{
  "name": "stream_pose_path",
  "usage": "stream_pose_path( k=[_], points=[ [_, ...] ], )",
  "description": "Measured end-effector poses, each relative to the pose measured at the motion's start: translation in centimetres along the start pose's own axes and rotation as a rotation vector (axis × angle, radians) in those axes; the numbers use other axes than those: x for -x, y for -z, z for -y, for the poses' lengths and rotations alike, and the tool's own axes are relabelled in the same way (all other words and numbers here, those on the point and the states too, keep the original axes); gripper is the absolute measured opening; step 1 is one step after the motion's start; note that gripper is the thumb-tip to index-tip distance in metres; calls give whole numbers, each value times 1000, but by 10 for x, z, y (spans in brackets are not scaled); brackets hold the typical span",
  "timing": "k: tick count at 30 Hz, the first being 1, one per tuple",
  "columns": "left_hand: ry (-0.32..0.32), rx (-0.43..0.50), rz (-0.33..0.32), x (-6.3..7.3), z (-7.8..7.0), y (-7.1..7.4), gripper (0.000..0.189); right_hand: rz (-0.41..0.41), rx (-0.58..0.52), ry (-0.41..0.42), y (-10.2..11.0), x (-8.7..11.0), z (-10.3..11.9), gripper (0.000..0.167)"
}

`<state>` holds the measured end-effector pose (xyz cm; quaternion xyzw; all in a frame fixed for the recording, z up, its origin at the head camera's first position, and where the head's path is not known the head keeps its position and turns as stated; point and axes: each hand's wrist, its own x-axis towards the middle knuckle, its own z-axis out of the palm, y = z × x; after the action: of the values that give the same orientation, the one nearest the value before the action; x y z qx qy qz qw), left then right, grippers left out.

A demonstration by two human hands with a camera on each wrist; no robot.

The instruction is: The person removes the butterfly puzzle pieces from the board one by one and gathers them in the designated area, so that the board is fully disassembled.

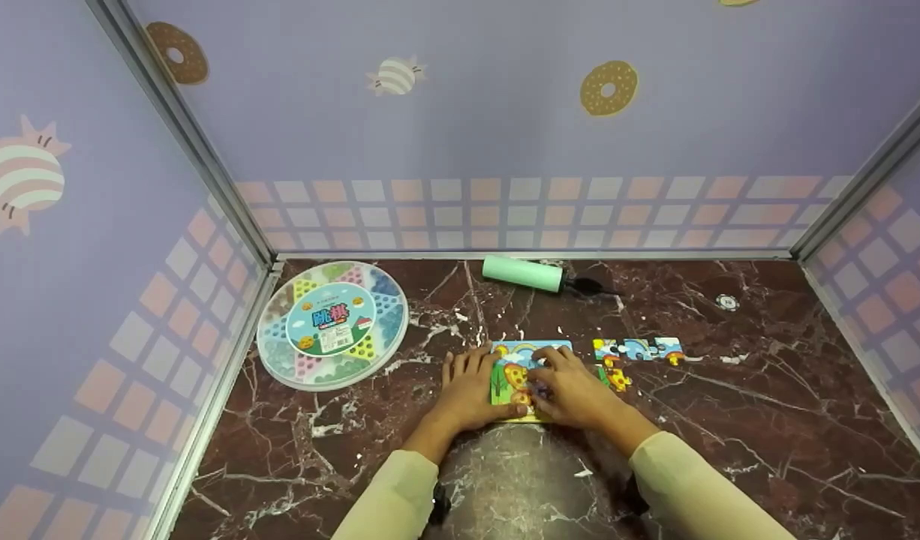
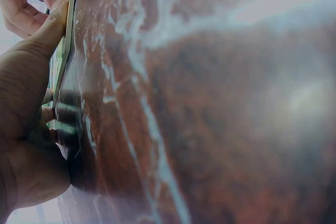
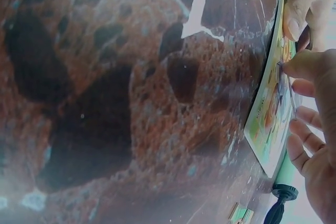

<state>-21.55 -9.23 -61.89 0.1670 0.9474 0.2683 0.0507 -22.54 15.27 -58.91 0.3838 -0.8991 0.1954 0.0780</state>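
A colourful picture jigsaw board [image 1: 500, 391] lies on the dark marbled tabletop in front of me. My left hand [image 1: 471, 391] rests at its left side, fingers spread by the edge and thumb pressing near the front edge. Over the board's right half, my right hand [image 1: 578, 391] has bent fingers and thumb around a small puzzle piece [image 3: 292, 94], which they mostly cover. Right of the board lie several loose jigsaw pieces [image 1: 638, 349], with a yellow and orange piece [image 1: 620, 379] nearer my right hand.
A round Chinese checkers set [image 1: 332, 319] lies at the back left. Behind the board is a mint green hand pump [image 1: 521, 274] with a black nozzle. A small round white chip [image 1: 727, 302] lies at the back right. Patterned walls [image 1: 505, 112] enclose the table's back and sides.
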Motion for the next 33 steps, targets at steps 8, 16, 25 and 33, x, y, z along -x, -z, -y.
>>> stream_pose_path(
  k=[8, 16, 25, 33],
  points=[
    [8, 0, 10, 0, 0, -1, 114, -37, 15, 37, -1, 1, -2, 16],
    [19, -14, 7, -1, 0, -1, 113, -32, 24, 30, 1, -1, 0, 14],
    [18, -3, -6, -4, 5, -7, 114, -47, 28, 14, 0, -1, 0, 16],
    [13, -1, 7, -1, 1, -2, 113, -19, 11, -9, 0, -1, -1, 17]
  ],
)
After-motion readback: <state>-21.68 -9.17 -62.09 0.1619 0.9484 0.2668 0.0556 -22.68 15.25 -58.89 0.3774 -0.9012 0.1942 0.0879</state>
